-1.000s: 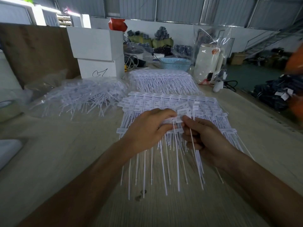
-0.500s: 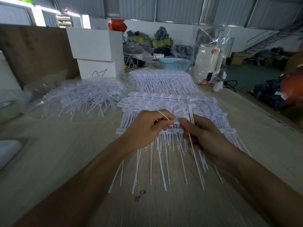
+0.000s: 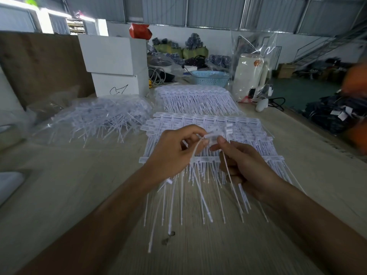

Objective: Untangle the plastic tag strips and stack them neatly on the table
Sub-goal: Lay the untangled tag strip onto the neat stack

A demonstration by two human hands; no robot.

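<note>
Your left hand [image 3: 174, 153] and right hand [image 3: 244, 165], pressed close over the combs a second ago, now hold apart above the near stack [image 3: 244, 128], each pinching part of one small cluster of tag strips [image 3: 213, 135]. The left thumb and forefinger grip a single tail [image 3: 195, 149] that has swung out leftward, away from the hanging tails; the right fingertips [image 3: 220, 140] clamp the tag heads. The snag appears to be opening. A finished stack [image 3: 194, 100] lies beyond on the surface [image 3: 59, 195], and the tangled heap [image 3: 99, 118] waits to its left
</note>
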